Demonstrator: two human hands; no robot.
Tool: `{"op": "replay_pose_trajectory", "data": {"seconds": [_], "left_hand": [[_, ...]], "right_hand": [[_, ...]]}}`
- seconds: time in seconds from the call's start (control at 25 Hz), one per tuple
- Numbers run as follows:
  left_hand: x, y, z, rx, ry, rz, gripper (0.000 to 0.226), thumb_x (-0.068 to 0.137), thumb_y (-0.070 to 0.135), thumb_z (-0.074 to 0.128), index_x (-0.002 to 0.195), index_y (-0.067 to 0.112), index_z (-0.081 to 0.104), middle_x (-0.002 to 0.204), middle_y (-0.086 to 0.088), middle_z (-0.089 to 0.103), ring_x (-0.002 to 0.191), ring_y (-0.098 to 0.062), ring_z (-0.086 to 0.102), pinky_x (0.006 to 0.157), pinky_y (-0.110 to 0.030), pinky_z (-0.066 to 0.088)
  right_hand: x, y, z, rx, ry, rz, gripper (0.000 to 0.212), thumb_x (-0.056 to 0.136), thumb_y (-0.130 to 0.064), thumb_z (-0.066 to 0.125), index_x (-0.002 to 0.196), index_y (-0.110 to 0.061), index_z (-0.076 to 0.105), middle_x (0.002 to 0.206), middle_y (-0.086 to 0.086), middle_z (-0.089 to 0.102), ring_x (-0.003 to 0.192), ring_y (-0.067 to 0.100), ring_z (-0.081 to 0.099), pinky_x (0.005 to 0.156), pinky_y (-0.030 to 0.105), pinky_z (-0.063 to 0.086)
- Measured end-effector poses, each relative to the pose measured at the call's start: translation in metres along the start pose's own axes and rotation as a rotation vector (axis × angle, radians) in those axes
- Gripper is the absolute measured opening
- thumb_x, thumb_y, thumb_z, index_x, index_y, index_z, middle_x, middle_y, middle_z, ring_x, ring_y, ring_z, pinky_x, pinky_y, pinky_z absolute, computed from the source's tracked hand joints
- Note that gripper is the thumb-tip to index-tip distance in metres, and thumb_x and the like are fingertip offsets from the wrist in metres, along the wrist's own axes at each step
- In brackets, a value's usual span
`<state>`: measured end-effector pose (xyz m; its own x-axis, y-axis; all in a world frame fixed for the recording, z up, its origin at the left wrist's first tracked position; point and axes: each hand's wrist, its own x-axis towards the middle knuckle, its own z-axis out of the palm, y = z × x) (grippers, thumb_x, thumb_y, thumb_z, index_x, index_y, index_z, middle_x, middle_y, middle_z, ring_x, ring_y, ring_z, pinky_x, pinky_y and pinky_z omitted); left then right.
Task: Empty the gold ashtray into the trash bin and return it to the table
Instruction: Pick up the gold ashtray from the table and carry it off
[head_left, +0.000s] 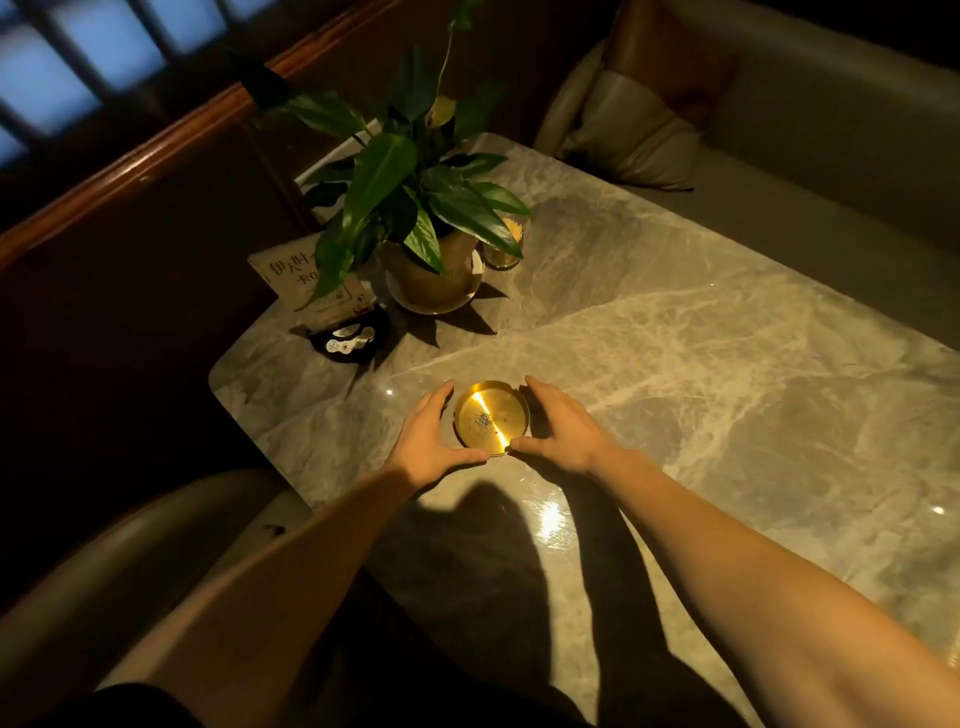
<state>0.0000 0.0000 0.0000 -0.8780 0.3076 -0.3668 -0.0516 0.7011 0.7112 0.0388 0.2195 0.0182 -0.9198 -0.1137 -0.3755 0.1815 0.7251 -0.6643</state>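
So the person is standing over the marble table with both hands cupping the gold ashtray, which is sitting flat on the tabletop near the corner closest to them. The left hand is curling around its left rim, thumb reaching along the near edge, and the right hand is mirroring that on the other side. Both are spread into a wide C around the dish. Thumbs look like they're touching the rim, but whether the far fingers are actually gripping or just hovering beside it, can't tell from this angle.

There's a small patch of grey ash lying in the middle of the dish, so it looks like the emptying hasn't happened yet and this is the pick-up. No trash bin showing anywhere in view.

For doing it well: the dish is shallow and the ash is loose, so they're probably wanting to pinch under the rim on both sides and be lifting it dead level, no tilt toward themselves. Polished metal on polished stone is likely slippery, so a firm grip before raising. Moving slowly is smart too, since ash blows around easily. The potted plant and the card stand are sitting well apart, so nothing's crowding the lift.
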Motion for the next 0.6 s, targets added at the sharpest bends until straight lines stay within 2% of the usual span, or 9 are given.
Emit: {"op": "replay_pose_trajectory", "data": {"seconds": [0.28, 0.44, 0.6], "left_hand": [[0.011, 0.003, 0.006, 0.003, -0.024, 0.034, 0.122, 0.050, 0.042, 0.093, 0.150, 0.017, 0.030, 0.149, -0.005, 0.043, 0.135, -0.022, 0.045, 0.110, -0.043, 0.043], [0.011, 0.003, 0.007, 0.049, -0.037, 0.067, 0.120, 0.047, 0.044, 0.094, 0.148, 0.018, 0.034, 0.146, -0.004, 0.045, 0.133, -0.022, 0.044, 0.111, -0.041, 0.041], [0.011, 0.005, 0.008, 0.077, -0.054, 0.088, 0.118, 0.048, 0.040, 0.094, 0.148, 0.018, 0.034, 0.146, -0.004, 0.043, 0.135, -0.021, 0.041, 0.109, -0.030, 0.034]], "right_hand": [[0.004, 0.001, 0.007, 0.016, -0.027, 0.038, 0.100, 0.072, -0.036, 0.082, 0.150, -0.010, 0.026, 0.149, 0.015, 0.041, 0.136, 0.030, 0.041, 0.111, 0.037, 0.034], [0.004, 0.004, 0.012, 0.017, -0.008, 0.026, 0.098, 0.071, -0.031, 0.083, 0.149, -0.011, 0.028, 0.144, 0.015, 0.046, 0.132, 0.030, 0.043, 0.109, 0.037, 0.035], [0.004, 0.003, 0.015, 0.009, 0.023, 0.030, 0.093, 0.072, -0.028, 0.082, 0.148, -0.012, 0.030, 0.140, 0.015, 0.049, 0.129, 0.031, 0.046, 0.107, 0.039, 0.039]]}}
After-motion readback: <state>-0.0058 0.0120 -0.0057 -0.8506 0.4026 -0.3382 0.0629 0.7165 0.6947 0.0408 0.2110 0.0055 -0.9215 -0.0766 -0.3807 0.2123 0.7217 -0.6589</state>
